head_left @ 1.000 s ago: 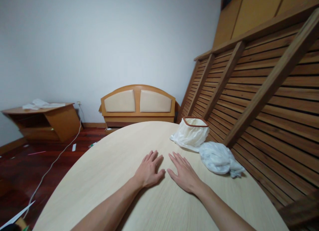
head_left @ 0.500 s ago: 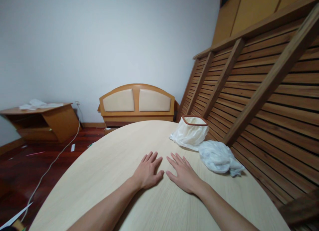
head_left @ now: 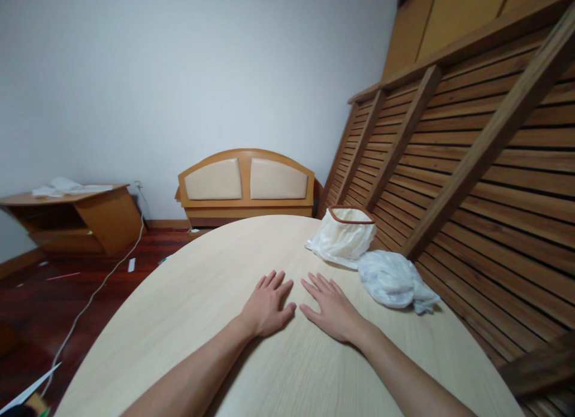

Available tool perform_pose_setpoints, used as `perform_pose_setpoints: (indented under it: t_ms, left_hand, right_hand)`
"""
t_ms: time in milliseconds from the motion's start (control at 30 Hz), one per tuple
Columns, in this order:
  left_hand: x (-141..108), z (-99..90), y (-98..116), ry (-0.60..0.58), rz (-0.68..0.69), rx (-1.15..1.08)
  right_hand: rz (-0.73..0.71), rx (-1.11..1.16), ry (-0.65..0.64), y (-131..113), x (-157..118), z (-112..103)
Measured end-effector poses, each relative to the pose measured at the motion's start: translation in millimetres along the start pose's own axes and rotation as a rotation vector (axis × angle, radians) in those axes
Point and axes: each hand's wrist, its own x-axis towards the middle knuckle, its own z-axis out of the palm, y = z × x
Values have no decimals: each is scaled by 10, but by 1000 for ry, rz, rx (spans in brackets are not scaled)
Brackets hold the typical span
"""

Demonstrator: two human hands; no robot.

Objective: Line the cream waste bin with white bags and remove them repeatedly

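Note:
My left hand (head_left: 268,306) and my right hand (head_left: 331,309) both lie flat, palm down, on the pale wooden table (head_left: 188,297), fingers spread, close beside each other. Neither holds anything. To the right of my right hand lies a crumpled white plastic bag (head_left: 394,280). Behind it stands a small bin (head_left: 345,232) with a brown rim, lined with a white bag.
A slatted wooden bed frame (head_left: 471,159) leans along the table's right side. Against the far wall stand a padded headboard (head_left: 246,186) and a low wooden cabinet (head_left: 76,219) with papers on top. A white cable (head_left: 94,294) runs over the dark red floor.
Both hands stay flat on the table. The view has shifted slightly, so everything sits a little higher and further left in the picture.

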Motion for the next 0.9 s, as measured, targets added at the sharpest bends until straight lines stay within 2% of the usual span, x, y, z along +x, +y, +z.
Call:
perform_pose_setpoints:
  t_ms: [67,133,200,300,400,533,700,800,900]
  left_hand:
    - [-9,-13,2,10,2,2]
    - [-17,-28,6,22,3,8]
    - [-21,-38,9,29,6,16]
    - [-27,-43,8,41,10,24]
    - [-40,-47,1,56,12,17]
    - [-63,-66,-5,66,20,1]
    - [-61,-36,-28,90,14,-21]
    - [-48,32,-69,127,13,-55]
    - [-24,109,-126,218,38,-98]
  right_hand:
    - [-28,-25,66,3,40,-53]
    - [-39,-62,187,33,120,-164]
    - [3,-108,386,107,236,-331]
    - [92,-160,607,298,428,-626]
    - [145,-246,771,505,567,-854]
    - [194,-335,769,636,610,-952]
    - [207,-369,756,596,495,-945]
    - [163,-396,737,516,398,-932]
    - [58,-383,742,365,285,-865]
